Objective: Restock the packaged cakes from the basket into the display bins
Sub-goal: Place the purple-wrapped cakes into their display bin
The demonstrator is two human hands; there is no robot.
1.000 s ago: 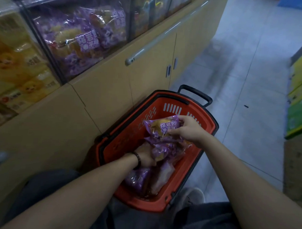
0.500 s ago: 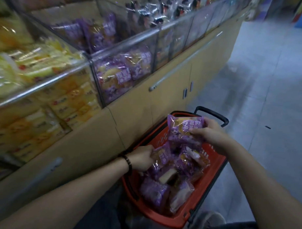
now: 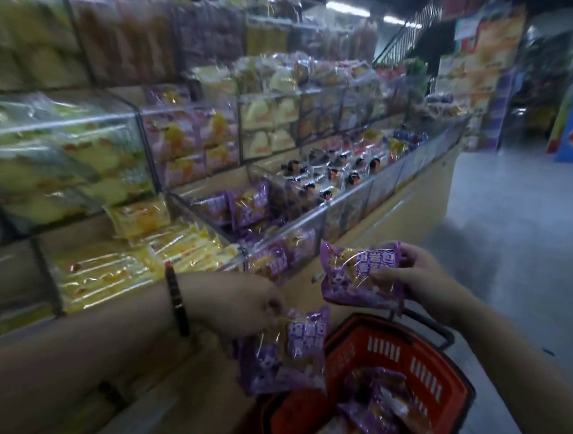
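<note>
one pack per hand: left hand [image 3: 243, 308] pinches lower purple pack [image 3: 287, 350] near red basket [image 3: 451, 385], right hand [image 3: 419, 280] grips upper purple pack [image 3: 361, 274].

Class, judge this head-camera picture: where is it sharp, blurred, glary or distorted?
Head view: dim overall under ceiling strip lights; upper shelves smeared by motion blur; the purple pack in the right hand is sharpest, the second pack in the left hand softer; glare streaks the clear bin fronts; the wide-angle lens bows straight edges.
</note>
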